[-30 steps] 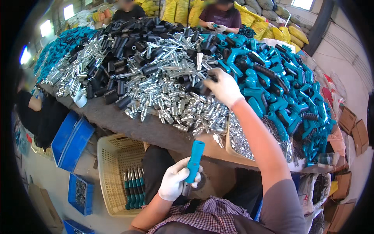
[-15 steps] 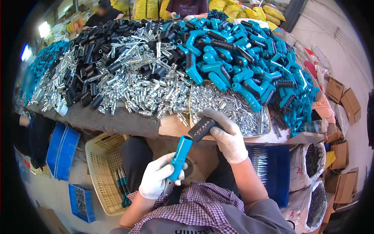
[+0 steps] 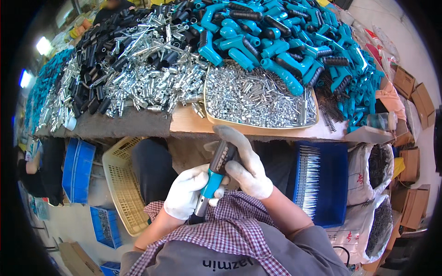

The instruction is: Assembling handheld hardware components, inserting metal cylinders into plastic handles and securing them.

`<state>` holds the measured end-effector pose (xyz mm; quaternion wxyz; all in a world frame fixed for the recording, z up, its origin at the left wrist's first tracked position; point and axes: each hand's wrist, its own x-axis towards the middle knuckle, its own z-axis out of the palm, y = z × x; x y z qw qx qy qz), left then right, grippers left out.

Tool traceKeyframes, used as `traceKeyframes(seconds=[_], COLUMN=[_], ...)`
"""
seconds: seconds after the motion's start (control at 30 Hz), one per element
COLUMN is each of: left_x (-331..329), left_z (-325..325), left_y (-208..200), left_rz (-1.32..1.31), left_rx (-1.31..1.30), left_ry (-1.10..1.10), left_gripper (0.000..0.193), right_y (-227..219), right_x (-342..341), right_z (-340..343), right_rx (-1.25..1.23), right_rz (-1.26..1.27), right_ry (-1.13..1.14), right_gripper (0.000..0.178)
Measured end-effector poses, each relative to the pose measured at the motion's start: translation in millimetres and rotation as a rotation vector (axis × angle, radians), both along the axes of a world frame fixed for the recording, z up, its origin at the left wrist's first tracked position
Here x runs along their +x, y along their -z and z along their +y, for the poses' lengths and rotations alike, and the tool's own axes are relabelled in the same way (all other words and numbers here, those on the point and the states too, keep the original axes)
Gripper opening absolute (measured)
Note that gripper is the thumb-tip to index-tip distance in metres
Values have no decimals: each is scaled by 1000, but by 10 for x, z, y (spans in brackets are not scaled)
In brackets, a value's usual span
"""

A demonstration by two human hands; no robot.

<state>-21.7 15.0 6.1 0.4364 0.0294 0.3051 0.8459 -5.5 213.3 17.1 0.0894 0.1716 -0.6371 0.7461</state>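
Both my hands wear white gloves and meet in front of my lap, below the table edge. My left hand (image 3: 184,195) is closed around a teal tubular handle (image 3: 212,185), which is tilted with its grey metal end (image 3: 201,205) down toward me. A black sleeve (image 3: 222,156) with pale print covers the handle's upper end, in line with it. My right hand (image 3: 251,175) grips the sleeve, its thumb on the near side and its fingers over the top. The handle's top is hidden, so how far the sleeve reaches over it I cannot tell.
The table holds heaps of teal L-shaped housings (image 3: 276,62), black tubes (image 3: 94,76) and silver metal parts (image 3: 147,87). A shallow tray (image 3: 216,120) of small metal pieces lies near its edge. Below stand a cream crate (image 3: 120,193), a blue bin (image 3: 334,202) with metal rods and white sacks (image 3: 361,198).
The black sleeve has gone from just above the teal handle's open top to over its upper end. My right hand moved down and left with it. The whole view has shifted.
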Motion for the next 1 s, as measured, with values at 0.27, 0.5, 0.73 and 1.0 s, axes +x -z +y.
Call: traceKeyframes(seconds=[0.27,0.5,0.73,1.0], left_x=[121,163,182,170], left_z=[241,360,323,309], left_y=[-222,-309,-218,-151], left_rz=[600,736,659,643], left_rx=[-445,-720,-678,-667], left_ry=[1,112,91,114], left_gripper=[52,48,63,58], right_y=[-54,-135,228,458], right_x=[86,16,155,59], right_z=[216,1132,2446,2643], right_rx=[299,558,1242,1397], right_rz=[270,206,9,-373], right_ry=[61,785,1545,1482], right_gripper=[34,16,12,32])
